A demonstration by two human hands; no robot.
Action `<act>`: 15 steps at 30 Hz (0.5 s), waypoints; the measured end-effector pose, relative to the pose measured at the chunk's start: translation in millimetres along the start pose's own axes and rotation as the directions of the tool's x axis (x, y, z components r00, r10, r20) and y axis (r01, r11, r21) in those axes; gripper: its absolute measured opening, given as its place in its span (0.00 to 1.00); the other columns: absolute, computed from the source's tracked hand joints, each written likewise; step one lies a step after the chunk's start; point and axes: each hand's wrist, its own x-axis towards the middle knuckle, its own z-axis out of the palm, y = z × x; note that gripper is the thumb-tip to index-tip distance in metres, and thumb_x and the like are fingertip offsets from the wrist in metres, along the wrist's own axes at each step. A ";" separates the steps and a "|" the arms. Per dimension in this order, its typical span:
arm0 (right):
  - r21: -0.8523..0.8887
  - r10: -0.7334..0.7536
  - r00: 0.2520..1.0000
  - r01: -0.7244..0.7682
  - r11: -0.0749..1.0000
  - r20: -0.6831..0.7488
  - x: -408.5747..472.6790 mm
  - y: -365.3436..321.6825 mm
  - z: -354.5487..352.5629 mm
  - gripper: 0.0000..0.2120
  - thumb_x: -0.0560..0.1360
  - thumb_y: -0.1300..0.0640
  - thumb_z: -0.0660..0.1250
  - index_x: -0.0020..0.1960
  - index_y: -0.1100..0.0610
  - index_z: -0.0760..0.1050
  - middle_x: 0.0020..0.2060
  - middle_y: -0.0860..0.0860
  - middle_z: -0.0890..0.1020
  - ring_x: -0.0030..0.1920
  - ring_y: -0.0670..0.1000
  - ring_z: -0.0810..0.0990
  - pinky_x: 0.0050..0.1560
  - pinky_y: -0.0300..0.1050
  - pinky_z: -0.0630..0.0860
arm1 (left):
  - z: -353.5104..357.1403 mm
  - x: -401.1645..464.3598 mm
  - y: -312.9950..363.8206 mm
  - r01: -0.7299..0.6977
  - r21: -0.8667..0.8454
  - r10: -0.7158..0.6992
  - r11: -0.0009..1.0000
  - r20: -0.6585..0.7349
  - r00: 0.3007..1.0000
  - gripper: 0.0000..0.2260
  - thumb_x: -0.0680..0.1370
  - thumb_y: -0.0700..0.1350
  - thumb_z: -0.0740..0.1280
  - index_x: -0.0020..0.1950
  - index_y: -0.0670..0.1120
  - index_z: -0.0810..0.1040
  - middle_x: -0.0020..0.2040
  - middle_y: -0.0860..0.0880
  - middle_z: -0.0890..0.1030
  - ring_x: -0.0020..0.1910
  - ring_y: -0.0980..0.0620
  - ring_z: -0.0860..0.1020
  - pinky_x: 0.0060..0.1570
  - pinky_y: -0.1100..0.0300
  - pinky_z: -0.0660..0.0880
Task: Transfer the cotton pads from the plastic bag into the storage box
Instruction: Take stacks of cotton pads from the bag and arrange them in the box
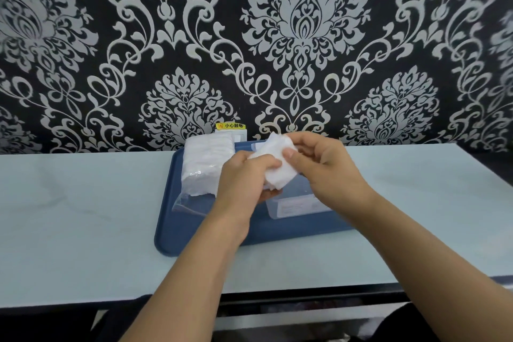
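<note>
Both hands hold one stack of white cotton pads [277, 166] above the blue tray [194, 239]. My left hand [244, 178] grips the stack's lower left side. My right hand [322, 164] pinches its upper right edge. A clear plastic bag [202, 169], still full of white cotton pads, lies on the left part of the tray, its open end toward me. The clear storage box [294, 205] sits on the tray under and behind my hands, mostly hidden by them.
The tray rests on a pale blue table [83, 216] against a black wall with a silver pattern. A white wall socket with a yellow warning label [231, 126] sits behind the bag. The table's front edge runs just below my forearms.
</note>
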 end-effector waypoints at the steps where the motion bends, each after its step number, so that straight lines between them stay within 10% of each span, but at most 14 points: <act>1: 0.005 0.009 0.998 -0.009 1.000 -0.057 -0.4 1.1 3.6 0.10 0.82 0.65 0.63 0.61 0.61 0.79 0.51 0.56 0.86 0.51 0.53 0.84 0.54 0.44 0.80 | 5.1 -2.4 -1.5 -0.034 -0.016 0.033 0.999 -0.056 0.998 0.18 0.67 0.45 0.71 0.55 0.43 0.80 0.52 0.42 0.85 0.53 0.43 0.84 0.52 0.45 0.82; 7: 0.038 0.099 0.995 -0.099 0.994 -0.021 -10.5 -7.6 25.6 0.13 0.84 0.58 0.57 0.64 0.52 0.76 0.53 0.47 0.85 0.54 0.41 0.83 0.52 0.32 0.77 | 30.2 -6.4 -3.7 0.003 -0.361 0.001 0.933 0.011 1.000 0.26 0.68 0.47 0.66 0.65 0.41 0.79 0.60 0.40 0.84 0.59 0.44 0.82 0.55 0.53 0.77; 15: -0.078 0.143 0.989 -0.145 0.986 -0.033 -4.7 2.3 3.0 0.10 0.83 0.60 0.59 0.62 0.54 0.74 0.52 0.49 0.84 0.51 0.44 0.83 0.47 0.32 0.77 | 45.7 -2.1 -13.5 0.014 -0.314 -0.008 0.949 0.021 1.000 0.10 0.80 0.37 0.62 0.58 0.42 0.79 0.51 0.44 0.86 0.48 0.49 0.84 0.51 0.55 0.79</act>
